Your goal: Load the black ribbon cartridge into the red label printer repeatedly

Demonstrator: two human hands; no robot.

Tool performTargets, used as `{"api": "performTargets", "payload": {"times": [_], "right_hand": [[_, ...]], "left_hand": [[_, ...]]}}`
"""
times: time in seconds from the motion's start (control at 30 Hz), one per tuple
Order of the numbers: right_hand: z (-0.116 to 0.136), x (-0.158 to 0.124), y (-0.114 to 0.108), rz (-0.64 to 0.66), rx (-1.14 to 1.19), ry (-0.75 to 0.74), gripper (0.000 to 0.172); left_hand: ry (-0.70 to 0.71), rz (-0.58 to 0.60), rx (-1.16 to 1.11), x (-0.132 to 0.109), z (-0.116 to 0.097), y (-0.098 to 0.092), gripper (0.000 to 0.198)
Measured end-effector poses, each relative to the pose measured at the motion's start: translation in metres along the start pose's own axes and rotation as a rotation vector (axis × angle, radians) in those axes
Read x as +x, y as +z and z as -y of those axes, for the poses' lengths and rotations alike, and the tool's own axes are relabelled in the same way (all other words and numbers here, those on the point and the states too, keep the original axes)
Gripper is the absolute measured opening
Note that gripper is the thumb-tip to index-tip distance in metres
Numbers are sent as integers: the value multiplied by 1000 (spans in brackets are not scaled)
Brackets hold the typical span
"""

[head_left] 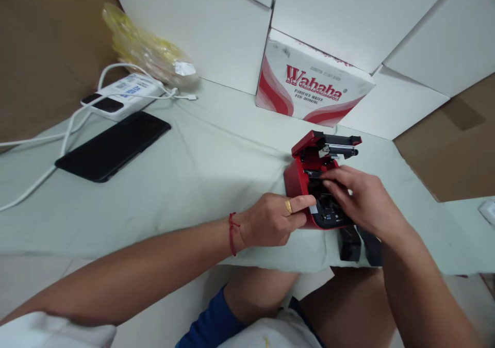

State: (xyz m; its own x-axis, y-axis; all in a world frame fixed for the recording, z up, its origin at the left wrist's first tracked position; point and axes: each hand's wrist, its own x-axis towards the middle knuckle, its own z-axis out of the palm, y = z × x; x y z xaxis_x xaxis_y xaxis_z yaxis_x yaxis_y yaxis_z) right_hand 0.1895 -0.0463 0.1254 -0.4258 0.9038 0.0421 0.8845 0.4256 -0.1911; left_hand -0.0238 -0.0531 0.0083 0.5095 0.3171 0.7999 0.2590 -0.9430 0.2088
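A small red label printer point(296, 180) stands on the cloth-covered table with its lid point(309, 142) raised. A dark roller point(340, 152) shows on the lid's underside, and the inside is black. My left hand point(273, 219), wearing a ring, grips the printer's near left side, its index finger lying on the rim beside a small white patch. My right hand point(359, 193) reaches into the opening from the right, thumb and fingertips pinched together. What they hold, if anything, is hidden. Two black objects point(350, 245) lie close by, near the table's front edge.
A black phone point(114, 144) lies at left, beside a white power strip point(124, 95) with white cables and a crumpled plastic bag point(150, 49). A Wahaha water carton point(309, 82) leans against white boxes behind. A brown cardboard box point(452, 147) stands at right.
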Motion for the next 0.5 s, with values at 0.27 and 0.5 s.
{"api": "performTargets", "payload": {"times": [0.27, 0.5], "right_hand": [[8, -86, 22, -241, -89, -150, 45], [10, -112, 44, -297, -90, -101, 66]], "left_hand": [[-21, 20, -29, 0, 0, 0, 20], [-19, -5, -15, 3, 1, -1, 20]]}}
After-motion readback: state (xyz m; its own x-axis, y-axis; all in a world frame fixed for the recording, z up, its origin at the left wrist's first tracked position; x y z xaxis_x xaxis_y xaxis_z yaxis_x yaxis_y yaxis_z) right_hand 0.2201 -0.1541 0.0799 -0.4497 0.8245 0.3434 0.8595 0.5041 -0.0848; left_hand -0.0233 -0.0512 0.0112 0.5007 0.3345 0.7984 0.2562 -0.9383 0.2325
